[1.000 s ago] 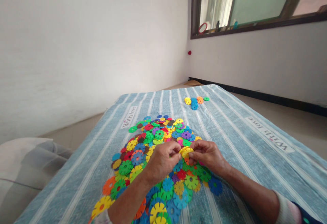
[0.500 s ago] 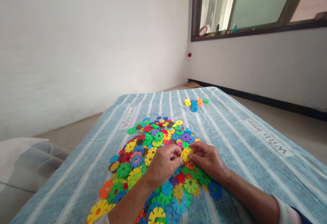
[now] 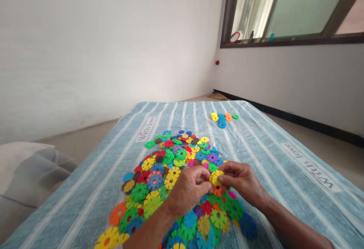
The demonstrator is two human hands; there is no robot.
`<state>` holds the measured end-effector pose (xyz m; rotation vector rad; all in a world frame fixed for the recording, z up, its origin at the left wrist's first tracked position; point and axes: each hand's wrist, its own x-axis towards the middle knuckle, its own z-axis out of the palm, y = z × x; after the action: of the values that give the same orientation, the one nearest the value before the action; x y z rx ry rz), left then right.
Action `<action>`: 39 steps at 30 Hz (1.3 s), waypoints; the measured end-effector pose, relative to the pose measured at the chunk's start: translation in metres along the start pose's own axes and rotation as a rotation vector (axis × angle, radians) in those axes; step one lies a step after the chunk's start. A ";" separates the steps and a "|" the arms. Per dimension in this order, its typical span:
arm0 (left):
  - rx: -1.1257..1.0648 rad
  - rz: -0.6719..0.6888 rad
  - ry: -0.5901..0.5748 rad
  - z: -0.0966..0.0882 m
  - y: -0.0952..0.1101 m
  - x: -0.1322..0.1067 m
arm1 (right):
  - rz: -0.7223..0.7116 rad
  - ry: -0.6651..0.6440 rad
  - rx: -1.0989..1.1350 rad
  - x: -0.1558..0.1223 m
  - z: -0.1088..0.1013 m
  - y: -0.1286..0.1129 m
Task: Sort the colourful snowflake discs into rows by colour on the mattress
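Observation:
My left hand (image 3: pixel 190 188) and my right hand (image 3: pixel 243 182) meet over a heap of coloured plastic snowflake discs (image 3: pixel 173 169) on a blue striped cloth (image 3: pixel 270 158). Both hands pinch the same yellow disc piece (image 3: pixel 216 177) between thumbs and fingertips, left from the left side, right from the right. An orange disc (image 3: pixel 218 190) lies just under them. The fingers of both hands are closed.
A small group of yellow, blue, orange and green discs (image 3: pixel 223 118) lies apart at the far end of the cloth. A grey-white cushion (image 3: pixel 28 169) sits at the left. White walls and a window (image 3: pixel 290 6) stand beyond; bare floor surrounds the cloth.
The view has shifted, so everything sits a little lower and to the right. Both hands keep their pinch on the yellow piece, with only small finger movements.

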<state>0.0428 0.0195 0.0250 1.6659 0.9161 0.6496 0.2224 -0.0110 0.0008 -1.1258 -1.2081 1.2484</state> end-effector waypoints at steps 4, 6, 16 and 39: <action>0.159 0.029 0.087 -0.004 -0.003 0.000 | -0.047 -0.004 -0.138 0.025 -0.017 -0.014; 0.241 0.072 0.153 -0.007 -0.005 0.001 | -0.111 0.006 -0.257 0.051 -0.033 -0.022; 0.510 0.296 0.283 -0.014 -0.027 0.006 | -0.149 0.171 -1.136 0.228 -0.091 -0.044; 0.681 0.366 0.245 -0.015 -0.043 0.009 | 0.012 0.059 -1.578 0.305 -0.101 -0.034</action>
<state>0.0252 0.0402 -0.0125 2.4386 1.0908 0.8607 0.3130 0.2973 0.0373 -2.1712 -2.1636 -0.0019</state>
